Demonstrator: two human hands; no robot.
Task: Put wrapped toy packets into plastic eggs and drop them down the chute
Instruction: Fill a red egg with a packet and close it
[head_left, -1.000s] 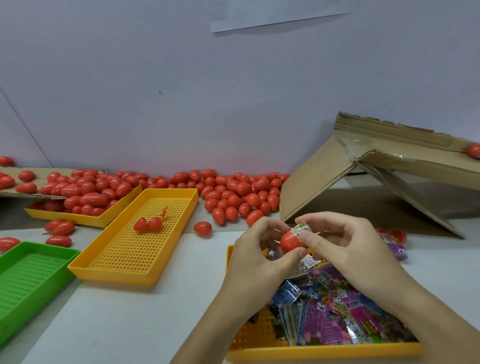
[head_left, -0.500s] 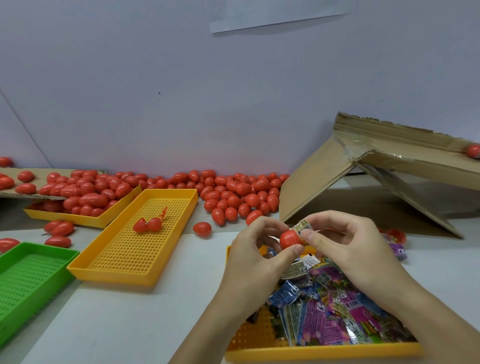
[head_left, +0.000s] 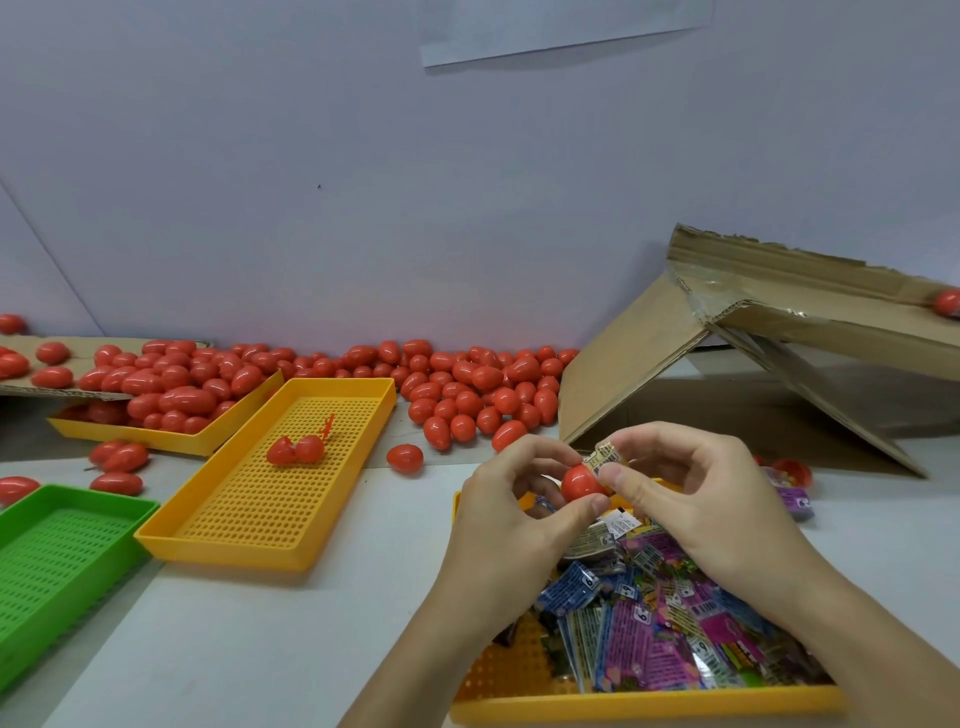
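- Nearest us, the yellow packet tray (head_left: 644, 709) sits at the table's front edge, heaped with wrapped toy packets (head_left: 665, 623) in purple, blue and green.
- Just above that heap we have both hands together: the left hand (head_left: 511, 514) pinches a red egg half (head_left: 581, 483) between thumb and fingers, and the right hand (head_left: 691, 499) pinches a folded packet (head_left: 602, 460) right at the egg's top edge, touching it. Our forearms hide part of the tray's heap.
- To the left, a green tray (head_left: 62, 561) lies beside a yellow perforated tray (head_left: 280, 488), which holds one opened egg (head_left: 296, 450), its two halves side by side.
- One loose egg (head_left: 405, 458) lies on the table between that tray and our hands.
- Right of the hands, a purple packet (head_left: 795, 501) and another opened egg (head_left: 789, 470) rest on the table.
- Farther back, a second yellow tray (head_left: 171, 439) brims with red eggs, and a long pile of eggs (head_left: 467, 384) runs along the wall.
- Far right, the cardboard chute (head_left: 779, 332) slopes down, one egg (head_left: 948, 302) sitting on it at the picture's edge.
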